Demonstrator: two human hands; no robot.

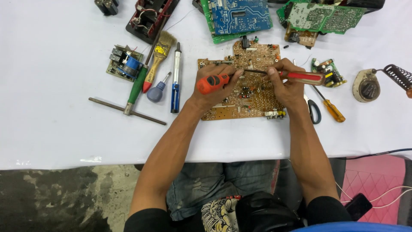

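Holding two tools over one brown circuit board [253, 96], which lies flat on the white table [56, 129] straight in front of me. My left hand [214, 86] is closed around an orange-handled tool [212, 83] whose dark shaft [253, 71] runs rightward across the board. My right hand [285, 83] is closed on a red-handled screwdriver [305, 77], and its tip meets the dark shaft near the board's upper middle; my fingers hide exactly where the two touch.

Counting the loose tools to my left: one paintbrush [159, 53], one green-handled T-shaped tool [133, 92], one blue bulb-handled tool [157, 91], one blue and silver desoldering pump [175, 79]. One small board with a blue coil [125, 63] sits beside them. To my right lie one pair of scissors [313, 111], partly under my wrist, one orange-handled screwdriver [331, 107], one small green board [326, 71] and one soldering-iron stand [373, 83] with a coiled holder.

Along the far edge, one blue board [238, 17] and one green board [326, 17] are cut off by the frame, as are two dark assemblies at the top left, too cropped to identify
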